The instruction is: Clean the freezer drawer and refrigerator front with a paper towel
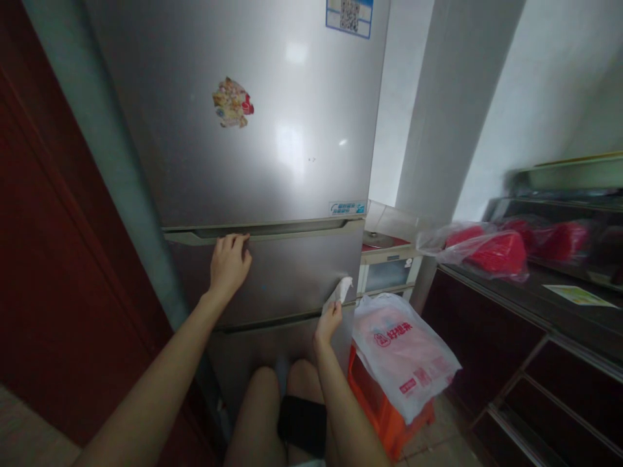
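Note:
A tall silver fridge (272, 149) stands in front of me, with a middle drawer (287, 272) below the top door. My left hand (228, 263) rests on the drawer's front, its fingers curled up into the handle groove at the top edge. My right hand (329, 321) is lower and to the right, pinched on a small white cloth or tissue (342, 289) that is pressed against the drawer's right end. My bare knees (282, 389) are close to the fridge's bottom drawer.
A white plastic bag with red print (403, 350) lies over an orange stool (384, 415) right of my knees. A dark counter (545, 298) on the right holds red items in clear bags (487, 250). A dark red door (43, 259) stands on the left.

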`<state>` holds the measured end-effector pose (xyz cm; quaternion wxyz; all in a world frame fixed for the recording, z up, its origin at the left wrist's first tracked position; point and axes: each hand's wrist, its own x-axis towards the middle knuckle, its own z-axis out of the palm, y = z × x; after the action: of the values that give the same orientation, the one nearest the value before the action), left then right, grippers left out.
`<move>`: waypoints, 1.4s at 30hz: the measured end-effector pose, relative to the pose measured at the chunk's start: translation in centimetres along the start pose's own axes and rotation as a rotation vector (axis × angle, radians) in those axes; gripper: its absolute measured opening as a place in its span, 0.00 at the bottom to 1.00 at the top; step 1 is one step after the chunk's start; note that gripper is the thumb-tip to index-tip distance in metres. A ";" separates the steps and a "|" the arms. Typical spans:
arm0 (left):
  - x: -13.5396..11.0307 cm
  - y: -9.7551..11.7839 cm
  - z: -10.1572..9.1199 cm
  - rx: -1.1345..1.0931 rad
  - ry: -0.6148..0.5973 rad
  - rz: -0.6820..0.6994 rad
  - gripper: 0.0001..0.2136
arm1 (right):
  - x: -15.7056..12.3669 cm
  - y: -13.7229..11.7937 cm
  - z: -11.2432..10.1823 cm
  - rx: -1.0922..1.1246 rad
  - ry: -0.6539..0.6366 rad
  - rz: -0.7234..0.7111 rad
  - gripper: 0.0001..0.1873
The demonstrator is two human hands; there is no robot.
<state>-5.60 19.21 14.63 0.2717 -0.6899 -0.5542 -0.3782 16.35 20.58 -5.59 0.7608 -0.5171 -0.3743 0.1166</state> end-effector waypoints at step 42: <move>0.1 0.0 -0.1 -0.043 0.007 -0.018 0.17 | 4.7 -6.7 3.8 0.193 0.031 0.079 0.32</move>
<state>-5.61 19.25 14.77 0.2552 -0.6893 -0.5511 -0.3950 15.53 22.95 3.11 0.8076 -0.4575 -0.3290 0.1741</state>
